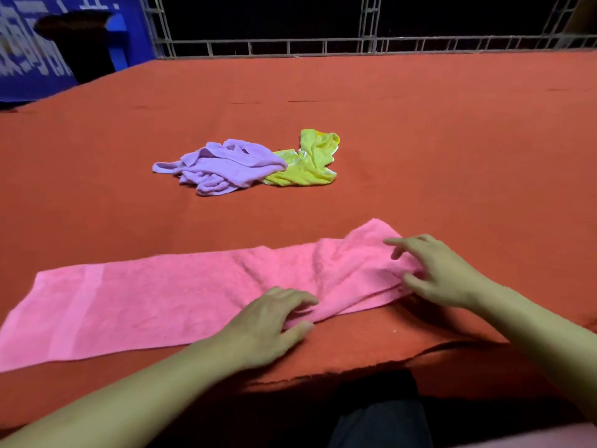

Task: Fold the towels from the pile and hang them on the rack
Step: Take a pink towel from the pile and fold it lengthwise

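A long pink towel [155, 295] lies stretched across the near part of the red-covered table [420, 140], flat at its left end and bunched at its right end. My left hand [268, 321] rests on the towel's near edge around the middle, fingers curled onto the cloth. My right hand [433, 273] hovers over the bunched right end, fingers spread and touching the cloth. Farther back lies the pile: a crumpled lilac towel [223, 168] with a crumpled yellow towel [310, 163] against its right side. No rack for hanging is recognisable.
A metal grille [323, 46] runs along the table's far edge, dark behind it. A blue panel with white lettering [22, 59] and a dark rounded object [80, 43] stand at the far left. The red cloth's near edge hangs over just below my hands.
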